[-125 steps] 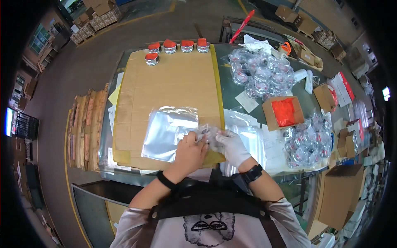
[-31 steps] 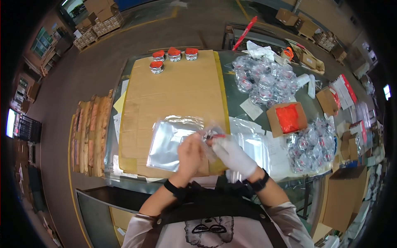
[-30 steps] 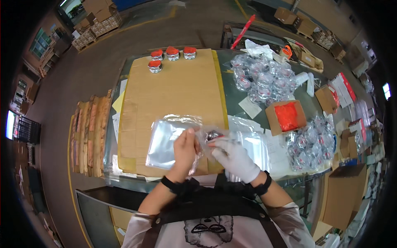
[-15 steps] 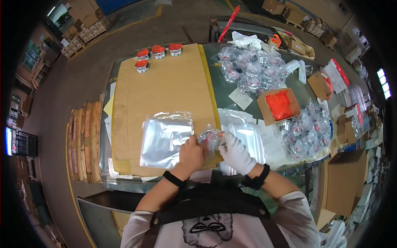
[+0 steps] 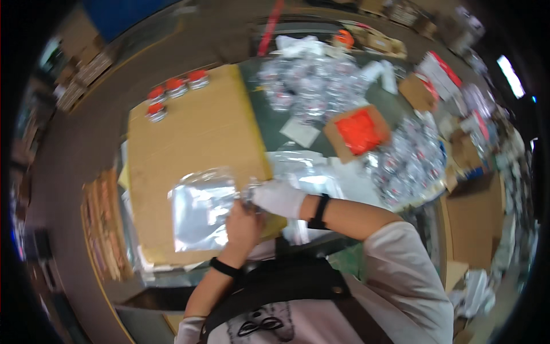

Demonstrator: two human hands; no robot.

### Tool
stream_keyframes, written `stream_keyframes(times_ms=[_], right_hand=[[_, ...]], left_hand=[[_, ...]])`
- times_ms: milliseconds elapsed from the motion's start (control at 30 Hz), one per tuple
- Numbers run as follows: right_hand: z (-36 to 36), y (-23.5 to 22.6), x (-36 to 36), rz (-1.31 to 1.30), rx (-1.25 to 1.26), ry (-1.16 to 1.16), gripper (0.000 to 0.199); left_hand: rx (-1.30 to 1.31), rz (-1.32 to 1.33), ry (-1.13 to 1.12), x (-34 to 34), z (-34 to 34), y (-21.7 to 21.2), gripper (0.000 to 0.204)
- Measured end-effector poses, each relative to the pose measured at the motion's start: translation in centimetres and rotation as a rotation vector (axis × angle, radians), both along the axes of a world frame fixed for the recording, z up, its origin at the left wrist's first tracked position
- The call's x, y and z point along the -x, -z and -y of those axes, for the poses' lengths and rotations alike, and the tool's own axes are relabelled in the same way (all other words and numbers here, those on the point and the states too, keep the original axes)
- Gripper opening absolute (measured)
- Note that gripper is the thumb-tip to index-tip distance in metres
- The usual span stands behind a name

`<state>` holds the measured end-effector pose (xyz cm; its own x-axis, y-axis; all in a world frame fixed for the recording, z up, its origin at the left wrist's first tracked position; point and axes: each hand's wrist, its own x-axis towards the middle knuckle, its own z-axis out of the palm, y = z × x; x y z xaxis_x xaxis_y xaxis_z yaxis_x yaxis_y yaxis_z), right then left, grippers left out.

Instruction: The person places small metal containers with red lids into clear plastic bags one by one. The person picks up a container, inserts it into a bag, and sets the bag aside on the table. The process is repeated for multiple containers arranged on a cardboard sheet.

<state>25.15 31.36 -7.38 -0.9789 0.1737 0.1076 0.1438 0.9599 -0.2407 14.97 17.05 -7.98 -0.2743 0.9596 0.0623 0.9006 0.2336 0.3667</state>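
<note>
The bare left hand [image 5: 243,221] and the right hand in a white glove [image 5: 279,198] meet over the near edge of a large flat sheet of brown cardboard [image 5: 189,143] that lies on the counter [image 5: 269,114]. Between them they pinch a small crinkled clear plastic packet [image 5: 250,191]; motion blur hides what is inside it, and both hands are closed around it, the fingers curled. The packet sits just at the right edge of a flat silvery plastic bag [image 5: 200,209] spread on the cardboard, touching or overlapping its corner; I cannot tell whether the packet is partly inside the bag's mouth.

At the far left corner of the cardboard stand four small round jars with red lids [image 5: 172,92], close together, their contents not visible. To the right of the cardboard lie more clear and silvery bags [image 5: 309,172] on the green counter surface. Beyond them is a heap of clear plastic packets [image 5: 303,86], and a second heap [image 5: 409,163] lies to the right. Between the two heaps sits an open shallow brown cardboard box [image 5: 358,132] filled with something bright orange-red. Further cardboard boxes [image 5: 424,89] stand blurred along the right.
</note>
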Motion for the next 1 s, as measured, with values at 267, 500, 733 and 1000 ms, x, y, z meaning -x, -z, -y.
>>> stream_keyframes(times_ms=[267, 500, 733, 1000], right_hand=[[2.3, 0.4, -7.3, -0.196, 0.271, 0.452, 0.022], [-2.1, 6.3, -24.8, 0.173, 0.105, 1.464, 0.028], [-0.2, -2.0, -14.5, -0.281, 0.339, 1.102, 0.033], [3.8, -4.4, 6.3, 0.037, 1.167, 0.472, 0.034]], left_hand=[[-0.327, 0.259, 0.164, 2.3, -0.4, -4.9, 0.029], [-0.09, 0.312, -0.254, 9.2, 4.0, -0.6, 0.023], [-0.01, 0.241, -0.357, 9.9, 3.4, 2.9, 0.022], [-0.303, 0.636, -0.492, 10.1, 4.4, -2.8, 0.018]])
